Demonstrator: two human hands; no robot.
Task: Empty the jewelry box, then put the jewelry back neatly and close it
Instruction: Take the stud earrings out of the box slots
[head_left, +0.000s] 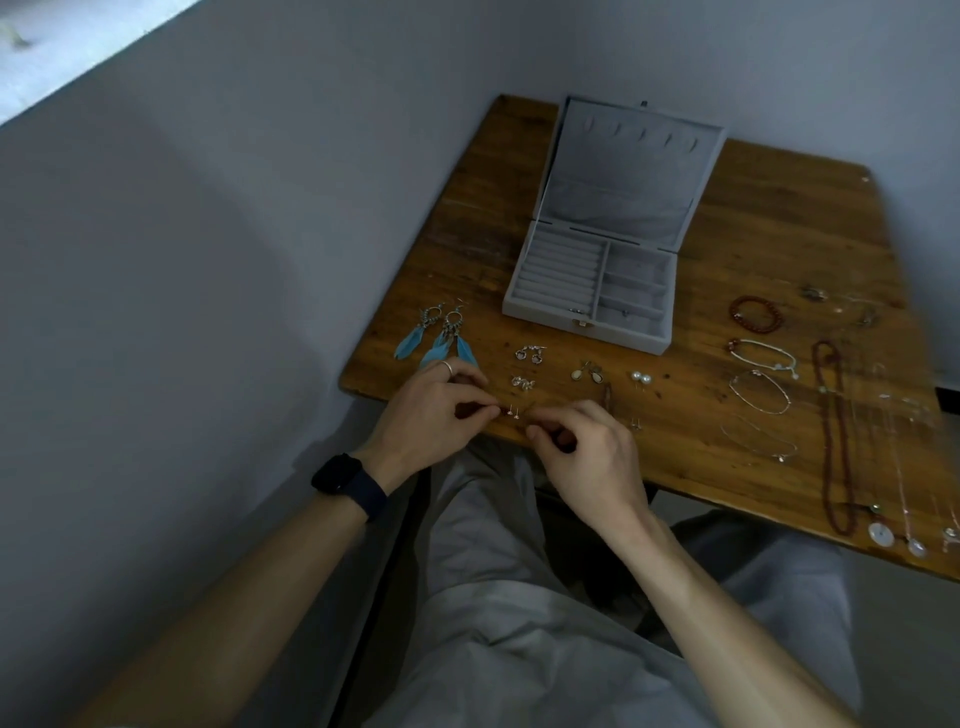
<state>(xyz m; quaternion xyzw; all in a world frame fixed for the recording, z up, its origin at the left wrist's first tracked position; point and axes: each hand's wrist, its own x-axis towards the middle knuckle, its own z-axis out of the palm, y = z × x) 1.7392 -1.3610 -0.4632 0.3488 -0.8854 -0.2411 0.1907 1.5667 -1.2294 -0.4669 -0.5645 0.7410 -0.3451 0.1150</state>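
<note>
The grey jewelry box (587, 332) stands open on the wooden table (779, 223), lid upright; a small piece lies in its front compartments. Both hands are at the table's front left edge. My left hand (431, 410), with a ring and a dark wrist watch, pinches a tiny stud earring (503, 411) between thumb and forefinger. My right hand (587, 457) has its fingers curled, fingertips close to the same studs (517, 412); what it holds is hidden.
Blue feather earrings (441, 338) lie at the left, with several small earring pairs (530, 354) and pearl studs (641, 378) along the front. Bracelets (758, 392), a red bead bracelet (756, 314) and long necklaces (834, 436) lie at the right. Walls close in at the left and behind.
</note>
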